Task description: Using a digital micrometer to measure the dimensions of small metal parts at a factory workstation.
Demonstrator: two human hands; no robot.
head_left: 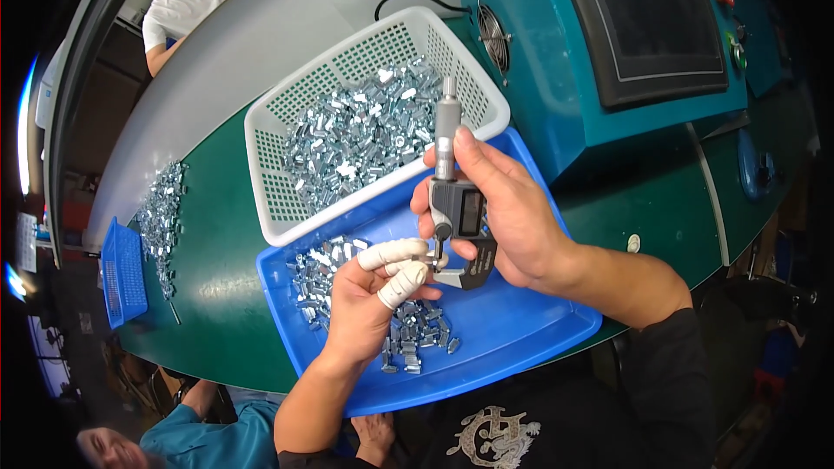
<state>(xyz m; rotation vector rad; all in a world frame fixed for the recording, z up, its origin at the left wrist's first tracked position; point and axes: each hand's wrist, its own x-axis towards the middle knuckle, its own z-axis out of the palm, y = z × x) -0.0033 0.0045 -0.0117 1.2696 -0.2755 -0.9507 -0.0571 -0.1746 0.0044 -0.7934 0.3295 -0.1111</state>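
My right hand (521, 217) is closed around a digital micrometer (447, 122), its thimble pointing away from me and its small display facing up. My left hand (365, 300), with white finger cots on its thumb and fingers, pinches a small metal part (434, 260) at the micrometer's jaws. The fingers cover most of that part, so its shape cannot be made out. Both hands are over a blue tray (512, 356), where a heap of small shiny metal pieces (417, 326) lies at the left, partly under my left hand.
Behind the tray, a white plastic basket (261, 174) holds many similar metal pieces. More lie loose on the green table (217, 269) at left, beside a small blue basket (123, 274). A teal machine (547, 61) with a dark screen stands right. Other people sit at far left and lower left.
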